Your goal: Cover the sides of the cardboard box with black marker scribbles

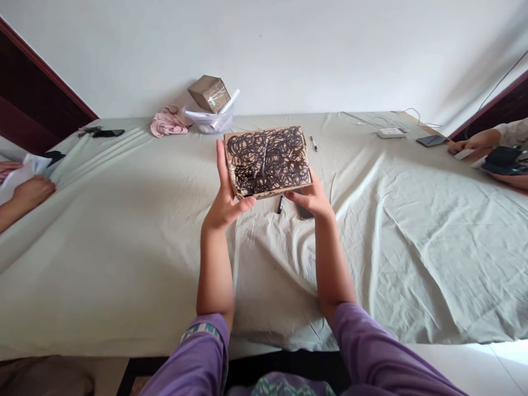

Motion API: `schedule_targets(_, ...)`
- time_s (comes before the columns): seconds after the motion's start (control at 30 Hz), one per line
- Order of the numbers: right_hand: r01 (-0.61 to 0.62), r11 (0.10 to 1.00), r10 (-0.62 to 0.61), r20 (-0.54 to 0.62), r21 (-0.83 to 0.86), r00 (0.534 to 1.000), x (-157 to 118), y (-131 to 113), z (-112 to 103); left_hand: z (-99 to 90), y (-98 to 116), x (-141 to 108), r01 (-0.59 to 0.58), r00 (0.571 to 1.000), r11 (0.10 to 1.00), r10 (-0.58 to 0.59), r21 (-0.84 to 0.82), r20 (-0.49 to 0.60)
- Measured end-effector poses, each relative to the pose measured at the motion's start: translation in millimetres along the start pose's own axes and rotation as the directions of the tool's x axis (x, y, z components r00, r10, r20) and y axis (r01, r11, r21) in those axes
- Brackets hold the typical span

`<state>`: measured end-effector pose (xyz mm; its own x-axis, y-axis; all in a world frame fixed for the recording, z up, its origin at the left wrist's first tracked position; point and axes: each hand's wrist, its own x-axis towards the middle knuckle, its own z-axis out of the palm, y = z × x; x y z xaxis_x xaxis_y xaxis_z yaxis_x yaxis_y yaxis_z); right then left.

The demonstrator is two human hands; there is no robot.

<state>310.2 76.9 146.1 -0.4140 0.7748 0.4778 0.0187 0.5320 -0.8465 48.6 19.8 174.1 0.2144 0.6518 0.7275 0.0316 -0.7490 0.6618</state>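
Head cam has both hands up over the greenish-grey cloth (124, 236), and the thing they're holding is a cardboard box (268, 159) with loopy black scribbles all over its top face. I'll use that box as the landmark. It's tilted a bit and sits right between the palms. Left hand (226, 204) is on its left side, spread pretty wide, one finger running up along the edge and the thumb at the near-left corner; the rest of the fingers are tucked out of sight. Right hand (312, 197) is at its near-right corner, thumb across the front edge, other fingers mostly hidden behind the side, so can't tell how far they're curled. Just below the box in the view there's a black marker (281, 204), with a dark phone (304, 212) partly covered by the right hand. A small pen (314, 144) lies near the box's far-right corner. Beyond it to the left, a clear plastic tub (211, 123) has a plain brown carton (208, 94) on top, and a pink cloth (168, 121) is bunched beside the tub. Well off to the box's right is a white device (391, 133), and other people's hands show way out on both sides of it.
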Motion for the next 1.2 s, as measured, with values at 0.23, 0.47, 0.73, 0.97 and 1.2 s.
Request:
schedule_targets(0.23,-0.172,0.983,0.175,0.057,-0.058,0.983,4,48,-1,-47.9,-49,-18,0.181,0.983,0.977,-0.177,0.115,-0.045)
schedule_targets(0.47,-0.718,0.417,0.542,-0.481,-0.557,0.689,5,85,71,-59.9,-73,-33,0.445,0.894,0.887,-0.434,0.121,-0.111)
schedule_targets(0.73,-0.737,0.428,0.609,-0.435,-0.524,0.663,11,79,48,-53.7,-74,-31,0.488,0.871,0.872,-0.484,0.032,-0.084)
schedule_targets(0.97,-0.732,0.498,0.654,-0.353,-0.465,0.669,10,88,35,-53.5,-85,-33,0.486,0.873,0.871,-0.480,0.072,-0.081)
schedule_targets(1.2,-0.750,0.519,0.689,-0.318,-0.411,0.651,6,91,38,-49.7,-75,-28,0.503,0.860,0.864,-0.500,0.005,-0.106)
